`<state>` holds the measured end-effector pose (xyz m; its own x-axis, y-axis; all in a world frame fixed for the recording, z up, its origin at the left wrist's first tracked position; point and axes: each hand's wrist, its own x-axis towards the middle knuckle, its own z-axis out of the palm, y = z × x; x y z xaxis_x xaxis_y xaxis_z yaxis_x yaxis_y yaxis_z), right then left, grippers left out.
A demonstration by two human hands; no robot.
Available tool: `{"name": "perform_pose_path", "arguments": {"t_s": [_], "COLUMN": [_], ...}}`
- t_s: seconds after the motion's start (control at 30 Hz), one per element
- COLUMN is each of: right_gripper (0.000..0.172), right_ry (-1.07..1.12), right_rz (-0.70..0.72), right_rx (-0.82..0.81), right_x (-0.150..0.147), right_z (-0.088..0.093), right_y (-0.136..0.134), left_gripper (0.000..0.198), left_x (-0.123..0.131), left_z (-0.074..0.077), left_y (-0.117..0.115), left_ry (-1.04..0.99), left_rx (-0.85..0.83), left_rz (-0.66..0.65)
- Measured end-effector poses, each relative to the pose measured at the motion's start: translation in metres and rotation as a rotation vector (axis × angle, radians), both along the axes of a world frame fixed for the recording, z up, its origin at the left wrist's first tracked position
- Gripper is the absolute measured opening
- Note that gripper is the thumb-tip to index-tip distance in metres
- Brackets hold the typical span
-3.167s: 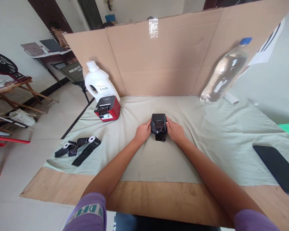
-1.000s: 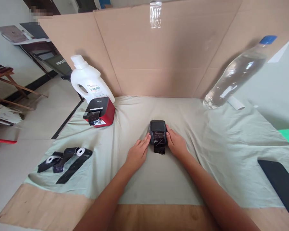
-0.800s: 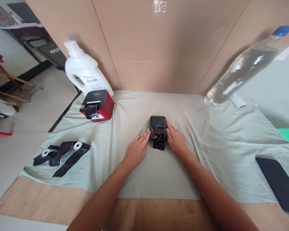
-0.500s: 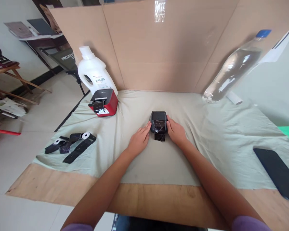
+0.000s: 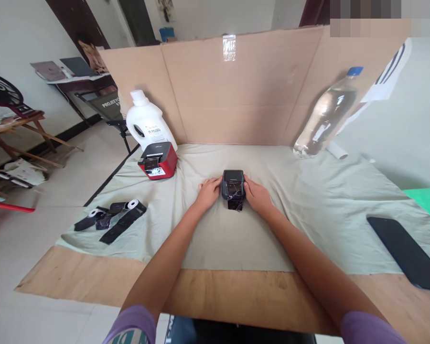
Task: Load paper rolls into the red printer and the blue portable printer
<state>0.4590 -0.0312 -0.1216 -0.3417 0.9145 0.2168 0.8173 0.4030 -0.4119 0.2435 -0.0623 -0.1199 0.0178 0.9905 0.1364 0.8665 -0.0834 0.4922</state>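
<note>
A small black device with a strip of shiny black film hanging from its front sits upright on the cloth-covered table. My left hand is at its left side, fingertips against the casing. On the other side, my right hand presses its fingers along the right edge. Both hands hold the device between them. Farther left stands a red and black box-shaped device with black film at its front slot. Rolls of black film lie unrolled on the cloth at the left.
Behind the red device leans a white detergent bottle. A clear bottle with a blue cap leans on the cardboard panel, near a white tube. A black phone lies at the right.
The camera view has tilted upward, showing more beyond the cardboard. My left hand's fingers have shifted slightly at the device's left side. The device still stands between both hands.
</note>
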Motion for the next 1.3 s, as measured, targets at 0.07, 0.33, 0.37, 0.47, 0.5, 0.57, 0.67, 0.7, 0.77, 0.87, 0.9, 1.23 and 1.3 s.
{"name": "perform_pose_path", "arguments": {"t_s": [0.07, 0.33, 0.37, 0.47, 0.5, 0.57, 0.67, 0.7, 0.77, 0.87, 0.9, 1.23, 1.3], "right_gripper": [0.052, 0.054, 0.054, 0.055, 0.055, 0.055, 0.053, 0.053, 0.051, 0.051, 0.052, 0.051, 0.045], "right_ry": [0.001, -0.042, -0.060, -0.096, -0.097, -0.078, 0.020, 0.066, 0.157, 0.253, 0.273, 0.207, 0.126], "right_rz": [0.005, -0.036, -0.050, -0.079, -0.078, -0.072, -0.043, -0.029, -0.001, 0.041, 0.066, 0.089, 0.058], "right_rx": [-0.004, -0.051, -0.061, -0.081, -0.081, -0.073, -0.014, 0.016, 0.060, 0.023, -0.001, -0.054, -0.017], "right_x": [0.000, -0.004, -0.005, -0.008, -0.008, -0.008, -0.007, -0.006, -0.004, 0.001, 0.002, -0.007, -0.009], "right_z": [-0.001, 0.006, 0.008, 0.011, 0.011, 0.009, 0.006, 0.005, 0.003, 0.000, 0.000, 0.023, 0.033], "right_y": [0.000, -0.004, -0.004, -0.006, -0.005, -0.005, -0.006, -0.007, -0.008, -0.005, -0.001, 0.046, 0.048], "left_gripper": [0.056, 0.054, 0.054, 0.056, 0.056, 0.055, 0.051, 0.050, 0.049, 0.055, 0.056, 0.056, 0.056], "left_x": [0.002, 0.012, 0.012, 0.013, 0.012, 0.012, 0.009, 0.009, 0.008, 0.008, 0.007, 0.008, 0.007], "left_z": [-0.002, -0.001, -0.001, -0.001, -0.002, -0.004, -0.006, -0.006, -0.005, -0.004, -0.003, -0.001, -0.001], "left_y": [-0.003, -0.010, -0.009, -0.009, -0.009, -0.009, -0.009, -0.009, -0.010, -0.010, -0.010, -0.010, -0.011], "left_ry": [0.036, 0.302, 0.330, 0.372, 0.366, 0.323, 0.168, 0.103, -0.009, -0.081, -0.087, -0.092, -0.098], "left_rx": [0.021, 0.076, 0.077, 0.080, 0.081, 0.082, 0.078, 0.073, 0.058, 0.039, 0.036, 0.015, 0.016], "left_rz": [0.002, 0.004, -0.001, -0.012, -0.012, -0.007, 0.004, 0.012, 0.020, -0.005, -0.013, -0.023, -0.026]}}
